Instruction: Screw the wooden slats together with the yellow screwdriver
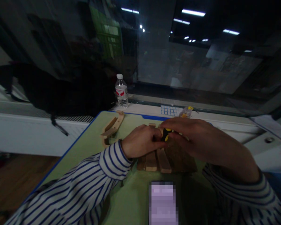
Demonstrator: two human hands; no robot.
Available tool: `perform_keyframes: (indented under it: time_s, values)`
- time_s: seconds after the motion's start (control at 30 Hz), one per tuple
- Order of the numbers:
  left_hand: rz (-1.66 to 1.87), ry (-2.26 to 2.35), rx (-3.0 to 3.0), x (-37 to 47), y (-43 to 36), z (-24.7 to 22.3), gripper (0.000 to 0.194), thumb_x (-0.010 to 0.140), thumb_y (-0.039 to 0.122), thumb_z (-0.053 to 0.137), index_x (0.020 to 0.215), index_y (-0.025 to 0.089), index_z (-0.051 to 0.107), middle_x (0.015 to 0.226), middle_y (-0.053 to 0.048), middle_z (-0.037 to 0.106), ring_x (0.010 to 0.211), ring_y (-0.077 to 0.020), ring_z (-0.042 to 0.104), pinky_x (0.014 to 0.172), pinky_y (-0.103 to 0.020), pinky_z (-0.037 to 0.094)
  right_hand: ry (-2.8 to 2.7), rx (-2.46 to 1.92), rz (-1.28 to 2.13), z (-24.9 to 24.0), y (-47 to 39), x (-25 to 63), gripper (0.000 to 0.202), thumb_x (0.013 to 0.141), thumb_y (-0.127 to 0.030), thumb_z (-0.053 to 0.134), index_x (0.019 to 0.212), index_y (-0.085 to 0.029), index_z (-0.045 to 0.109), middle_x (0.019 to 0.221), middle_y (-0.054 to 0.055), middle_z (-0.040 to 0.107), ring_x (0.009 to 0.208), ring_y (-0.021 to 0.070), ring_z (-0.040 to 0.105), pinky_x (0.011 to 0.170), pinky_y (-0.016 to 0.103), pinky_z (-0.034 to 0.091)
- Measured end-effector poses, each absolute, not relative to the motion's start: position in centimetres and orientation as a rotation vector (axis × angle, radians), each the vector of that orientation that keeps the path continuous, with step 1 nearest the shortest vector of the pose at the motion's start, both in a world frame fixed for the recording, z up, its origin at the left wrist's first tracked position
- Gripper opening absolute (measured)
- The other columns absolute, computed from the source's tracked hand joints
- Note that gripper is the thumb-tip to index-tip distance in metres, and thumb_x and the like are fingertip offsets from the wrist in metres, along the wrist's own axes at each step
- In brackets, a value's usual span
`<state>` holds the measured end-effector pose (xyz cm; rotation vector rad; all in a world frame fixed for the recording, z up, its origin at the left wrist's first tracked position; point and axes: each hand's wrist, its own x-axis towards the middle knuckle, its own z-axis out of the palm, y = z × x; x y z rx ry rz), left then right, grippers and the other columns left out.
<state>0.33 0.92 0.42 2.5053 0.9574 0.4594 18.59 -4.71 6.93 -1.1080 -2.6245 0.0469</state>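
Observation:
Between my hands is a black-and-yellow handle (pixel 166 135), which looks like a screwdriver's; its tip is hidden. My left hand (pixel 140 142) is closed, with thumb and fingers at the near side of the handle. From the right, my right hand (pixel 198 137) closes its thumb and fingers on the same handle. Below them lie two light wooden slats, a left one (pixel 151 163) and a right one (pixel 164 161), side by side. Under the slats rests a brown board (pixel 181 157), partly covered by my right hand.
Curved wooden pieces (pixel 115 126) lie at the table's back left. The green table (pixel 84 156) has a blue edge. On the sill stand a water bottle (pixel 121 92), a blue grid sheet (pixel 168 110) and a yellow-topped item (pixel 186 111). A phone-like blurred rectangle (pixel 163 203) lies in front; a dark bag (pixel 61 90) sits left.

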Motion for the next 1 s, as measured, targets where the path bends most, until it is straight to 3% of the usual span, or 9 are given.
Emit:
perform_keyframes:
  time_s: [0.23,0.5,0.83,1.0]
  values:
    - [0.462,0.871,2.456,0.3,1.3,0.3,0.02,0.08,0.034,0.061,0.075,0.015,0.065,0.066,0.001,0.061,0.058,-0.0097,0.051,0.054,-0.021,0.032,-2.649,-1.108,0.061,7.0,-4.4,18.3,0.021,0.087,-0.009,0.047,0.098,-0.019,0.062,0.1,0.004,0.067,0.097,0.0176,0.06,0.087,0.033,0.046]
    - [0.447,0.776,2.441,0.1,1.7,0.4,0.02,0.08,0.033,0.062,0.073,0.015,0.066,0.06,0.003,0.057,0.056,-0.0082,0.049,0.053,-0.02,0.031,-2.634,-1.09,0.03,6.6,-4.2,18.1,0.022,0.087,-0.011,0.048,0.101,-0.018,0.063,0.101,0.006,0.068,0.096,0.0194,0.061,0.085,0.034,0.046]
    - [0.383,0.728,2.405,-0.2,1.8,0.4,0.018,0.084,0.03,0.057,0.084,0.014,0.067,0.074,0.0,0.065,0.065,-0.0107,0.056,0.061,-0.021,0.039,-2.593,-1.143,0.076,6.5,-4.1,18.2,0.016,0.09,-0.017,0.048,0.097,-0.019,0.062,0.098,0.004,0.067,0.096,0.0178,0.06,0.085,0.034,0.045]
    - [0.33,0.689,2.444,-1.6,2.0,1.7,0.017,0.084,0.027,0.055,0.09,0.018,0.069,0.073,0.002,0.065,0.064,-0.009,0.058,0.06,-0.019,0.039,-2.59,-1.144,0.105,6.6,-4.2,18.0,0.018,0.09,-0.016,0.049,0.1,-0.022,0.062,0.099,0.002,0.068,0.094,0.0161,0.06,0.083,0.031,0.045]
